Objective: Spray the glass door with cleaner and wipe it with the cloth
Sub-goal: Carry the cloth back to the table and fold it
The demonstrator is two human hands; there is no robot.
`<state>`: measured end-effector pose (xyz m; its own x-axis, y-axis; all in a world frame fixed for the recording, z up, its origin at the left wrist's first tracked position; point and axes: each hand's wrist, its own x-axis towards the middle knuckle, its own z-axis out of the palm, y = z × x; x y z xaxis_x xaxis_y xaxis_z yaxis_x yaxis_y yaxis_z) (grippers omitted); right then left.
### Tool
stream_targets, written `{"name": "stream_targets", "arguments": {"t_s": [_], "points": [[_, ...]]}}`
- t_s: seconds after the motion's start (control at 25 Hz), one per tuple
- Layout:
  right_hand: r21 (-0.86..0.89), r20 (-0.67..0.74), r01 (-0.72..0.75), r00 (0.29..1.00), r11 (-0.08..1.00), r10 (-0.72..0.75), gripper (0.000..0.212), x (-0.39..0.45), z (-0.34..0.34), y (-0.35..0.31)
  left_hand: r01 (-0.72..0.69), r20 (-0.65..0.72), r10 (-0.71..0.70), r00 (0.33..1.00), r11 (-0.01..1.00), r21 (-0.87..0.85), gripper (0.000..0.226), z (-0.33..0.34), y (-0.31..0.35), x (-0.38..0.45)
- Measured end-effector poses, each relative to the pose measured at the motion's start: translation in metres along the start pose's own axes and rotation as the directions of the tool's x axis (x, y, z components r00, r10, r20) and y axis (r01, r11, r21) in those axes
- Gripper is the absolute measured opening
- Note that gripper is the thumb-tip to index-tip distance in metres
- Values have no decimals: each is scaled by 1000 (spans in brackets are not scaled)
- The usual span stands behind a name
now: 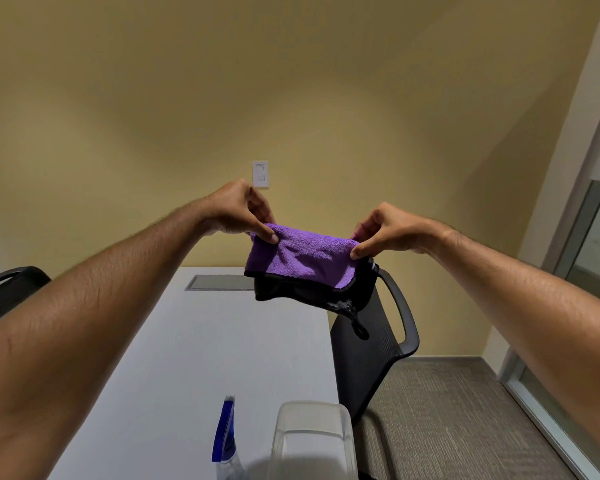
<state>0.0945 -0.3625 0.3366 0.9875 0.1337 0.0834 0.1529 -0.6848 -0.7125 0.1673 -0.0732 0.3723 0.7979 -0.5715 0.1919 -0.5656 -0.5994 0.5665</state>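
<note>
A purple cloth (305, 259) with a black underside and black trim hangs folded in the air above the white table (194, 348). My left hand (243, 211) pinches its upper left corner. My right hand (385, 233) pinches its upper right corner. The spray bottle (226, 441), clear with a blue and white head, stands at the near edge of the table, partly cut off by the frame. The glass door (589, 244) runs along the far right edge of the view.
A clear plastic bin (312, 441) sits on the table beside the bottle. A black mesh chair (371, 344) stands at the table's right side, another chair (7, 292) at the left. Grey carpet (458, 420) lies toward the door. A light switch (260, 174) is on the yellow wall.
</note>
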Motion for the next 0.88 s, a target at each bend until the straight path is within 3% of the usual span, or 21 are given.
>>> {"name": "stream_targets", "arguments": {"t_s": [0.48,0.68,0.88], "points": [[49,-64,-217,973,975,220,17,-3,60,45,209,107,-199,974,974,-87,25,77,-51,2],[90,-59,-325,942,941,331,16,-10,99,79,324,139,-304,942,933,-158,21,122,-71,-6],[239,-24,-453,881,859,472,13,-18,142,111,474,166,-449,878,862,-177,31,172,-94,-12]]}}
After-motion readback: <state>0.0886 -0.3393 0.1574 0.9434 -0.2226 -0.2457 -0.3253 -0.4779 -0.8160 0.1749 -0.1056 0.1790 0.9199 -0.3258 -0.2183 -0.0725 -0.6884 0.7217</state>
